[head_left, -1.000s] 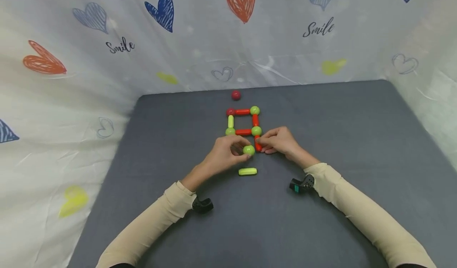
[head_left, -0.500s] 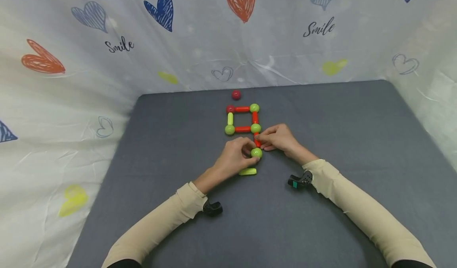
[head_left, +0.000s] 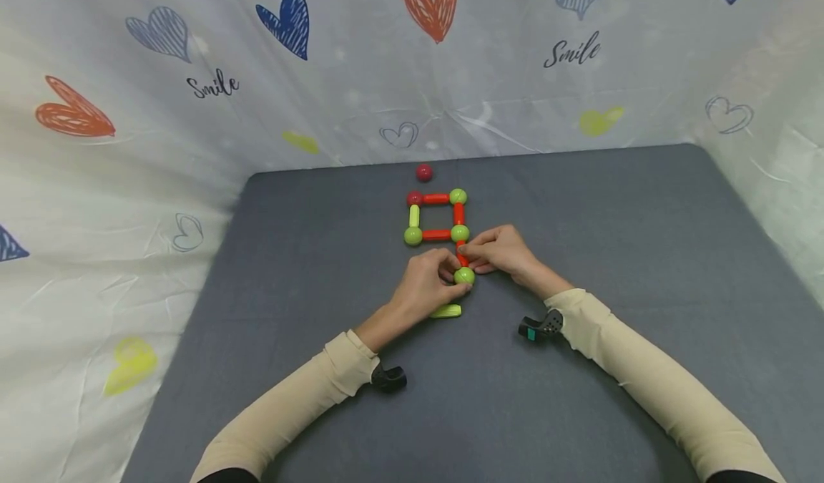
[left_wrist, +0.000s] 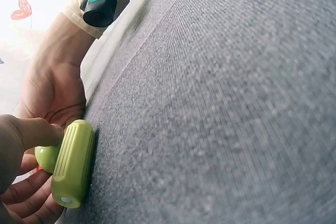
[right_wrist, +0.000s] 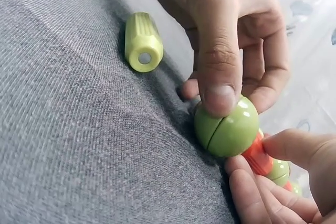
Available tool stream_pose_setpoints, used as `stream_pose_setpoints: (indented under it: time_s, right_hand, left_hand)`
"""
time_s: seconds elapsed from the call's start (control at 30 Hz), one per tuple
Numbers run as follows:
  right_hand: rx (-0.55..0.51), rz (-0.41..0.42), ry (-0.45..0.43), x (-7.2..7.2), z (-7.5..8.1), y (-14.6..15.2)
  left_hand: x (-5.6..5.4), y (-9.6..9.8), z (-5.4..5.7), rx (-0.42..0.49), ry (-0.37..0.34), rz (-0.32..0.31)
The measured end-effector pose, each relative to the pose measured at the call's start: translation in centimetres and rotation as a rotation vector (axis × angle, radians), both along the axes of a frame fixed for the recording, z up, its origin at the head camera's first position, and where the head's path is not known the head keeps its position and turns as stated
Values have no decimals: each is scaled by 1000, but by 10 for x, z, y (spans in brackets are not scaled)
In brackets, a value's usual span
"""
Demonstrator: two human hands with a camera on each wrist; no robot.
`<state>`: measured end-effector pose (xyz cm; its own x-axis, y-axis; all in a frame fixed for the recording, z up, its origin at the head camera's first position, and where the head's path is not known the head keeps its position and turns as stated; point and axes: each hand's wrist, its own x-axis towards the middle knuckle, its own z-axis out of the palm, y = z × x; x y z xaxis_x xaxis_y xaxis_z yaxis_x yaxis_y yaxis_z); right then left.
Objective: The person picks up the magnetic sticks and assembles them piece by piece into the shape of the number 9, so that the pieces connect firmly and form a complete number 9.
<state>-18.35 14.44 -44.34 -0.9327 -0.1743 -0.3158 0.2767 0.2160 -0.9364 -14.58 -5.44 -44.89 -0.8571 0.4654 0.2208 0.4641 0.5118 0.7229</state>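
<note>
My left hand (head_left: 425,283) pinches a green ball (head_left: 464,275) between thumb and fingers. The ball touches the near end of a red magnetic rod (right_wrist: 258,154), which my right hand (head_left: 503,252) pinches from the right side. At its far end the rod meets another green ball (head_left: 460,232), the near right corner of a square of rods and balls. Green balls form three of that square's corners and a red ball (head_left: 415,198) the far left one. Beside my left thumb a loose yellow-green rod (left_wrist: 74,166) lies on the cloth, partly hidden in the head view.
Beyond the square, a loose red ball (head_left: 424,173) lies near the table's back edge. The grey table (head_left: 579,225) is bordered behind by a white curtain (head_left: 360,54) printed with hearts. Both wrists wear black devices (head_left: 389,378).
My left hand has brought the green ball rightward to the end of the red rod. The square shifted slightly away from me. My right hand has kept its pinch on the rod.
</note>
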Motion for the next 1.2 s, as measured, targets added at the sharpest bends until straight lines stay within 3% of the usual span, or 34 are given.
stream_pose_setpoints:
  time_s: [0.27, 0.43, 0.6, 0.87, 1.07, 1.2]
  right_hand:
    - [-41, 33, 60, 10, -1, 7]
    - [-43, 136, 230, 29, -3, 15]
    - [25, 222, 391, 46, -5, 19]
    - [224, 194, 552, 57, -2, 11]
    - [290, 162, 649, 57, -5, 6]
    - [289, 172, 688, 55, -6, 4]
  left_hand:
    - [1, -1, -2, 23, 0, 7]
    - [1, -3, -3, 53, 2, 6]
    - [1, -4, -5, 77, -9, -27]
    - [1, -7, -4, 115, -33, -87]
    - [4, -13, -3, 127, -61, -116]
    - [8, -23, 1, 38, -24, -135]
